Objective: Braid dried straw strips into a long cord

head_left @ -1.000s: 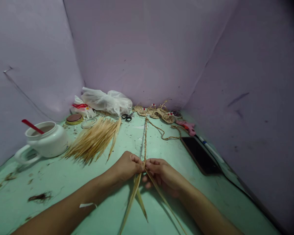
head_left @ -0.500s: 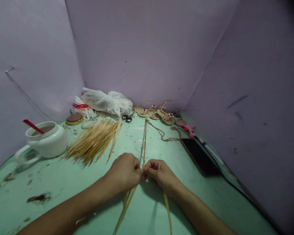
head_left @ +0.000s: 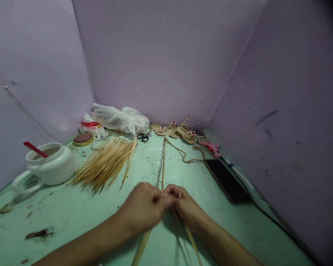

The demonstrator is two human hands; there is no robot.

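A thin braided straw cord (head_left: 163, 168) runs straight toward me from the back of the table, and its near end lies at my fingers. My right hand (head_left: 184, 205) pinches that near end. My left hand (head_left: 147, 207), slightly blurred, is closed and reaches across so its fingertips meet those of the right. One loose, flat straw strip (head_left: 141, 247) hangs from beneath the left hand. Another pale strip (head_left: 193, 242) trails below the right hand. The fingers hide the point where the strips join the cord.
Left stand a white mug (head_left: 54, 166) with a red handle in it and a bundle of dry straw strips (head_left: 105, 166). Behind are scissors (head_left: 143, 137), a plastic bag (head_left: 122, 120) and woven pieces (head_left: 185, 135). Right lie a pink glue gun (head_left: 212, 147) and a phone (head_left: 227, 181).
My left hand has moved right and slightly nearer, its fingertips now crossing to the right hand. The strips below have shifted. The whole view has tilted slightly upward.
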